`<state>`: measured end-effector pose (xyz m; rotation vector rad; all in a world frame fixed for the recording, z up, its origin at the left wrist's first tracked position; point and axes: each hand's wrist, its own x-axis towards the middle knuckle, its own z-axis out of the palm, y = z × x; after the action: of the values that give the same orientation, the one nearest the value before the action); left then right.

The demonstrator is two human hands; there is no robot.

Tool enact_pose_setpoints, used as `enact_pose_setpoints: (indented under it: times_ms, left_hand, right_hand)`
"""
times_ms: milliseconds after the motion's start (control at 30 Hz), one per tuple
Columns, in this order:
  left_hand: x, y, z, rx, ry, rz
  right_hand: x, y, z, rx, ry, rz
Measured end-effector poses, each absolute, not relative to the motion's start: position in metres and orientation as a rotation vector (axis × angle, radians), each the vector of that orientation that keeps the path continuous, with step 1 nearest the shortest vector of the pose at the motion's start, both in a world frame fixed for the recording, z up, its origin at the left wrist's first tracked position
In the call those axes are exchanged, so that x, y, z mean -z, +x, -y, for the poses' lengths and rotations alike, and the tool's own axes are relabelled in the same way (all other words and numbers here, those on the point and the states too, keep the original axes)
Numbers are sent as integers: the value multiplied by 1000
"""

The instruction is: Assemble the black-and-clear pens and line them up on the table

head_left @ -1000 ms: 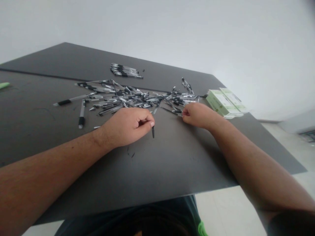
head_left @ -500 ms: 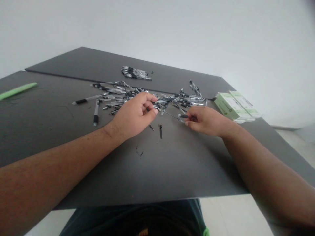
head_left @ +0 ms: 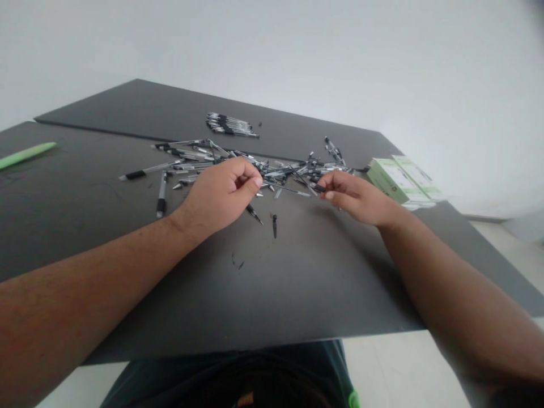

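My left hand (head_left: 223, 190) has thumb and forefinger pinched together on one end of a thin pen refill (head_left: 289, 188). The refill points right, its other end close to my right fingers. My right hand (head_left: 355, 195) is closed around a pen barrel (head_left: 319, 188) whose black end shows at the fingertips; the rest is hidden by the hand. Behind and between both hands spreads a pile of clear pens with black grips (head_left: 195, 165). A pen tip piece (head_left: 255, 214) lies just below my left hand, and a black pen cap (head_left: 274, 225) is right of it.
A neat row of pens (head_left: 232, 124) lies on the far table. Green and white boxes (head_left: 397, 178) stand at the right. A light green stick-like object (head_left: 28, 154) rests at the far left. Black scraps (head_left: 238, 262) lie near the front.
My left fingers have closed into a pinch and the hand has shifted slightly left. My right hand has risen a little, and the refill between the hands lies flatter.
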<state>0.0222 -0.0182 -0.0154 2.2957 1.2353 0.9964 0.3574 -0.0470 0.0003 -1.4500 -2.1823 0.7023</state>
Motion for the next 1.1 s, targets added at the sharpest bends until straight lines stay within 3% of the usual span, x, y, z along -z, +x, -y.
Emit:
enact_pose_setpoints:
  times_ms: [167,400,1100]
  left_hand:
    - [14,17,14,-1061,2283,-1296]
    - [16,14,13,-1122,2267,-1319]
    - [17,15,12,-1116,2264,-1328]
  right_hand:
    - [8,370,34,-820,-1494,2010]
    - [10,376,30,-630,-1521,2153]
    - [9,375,32,-586,-1527,2216]
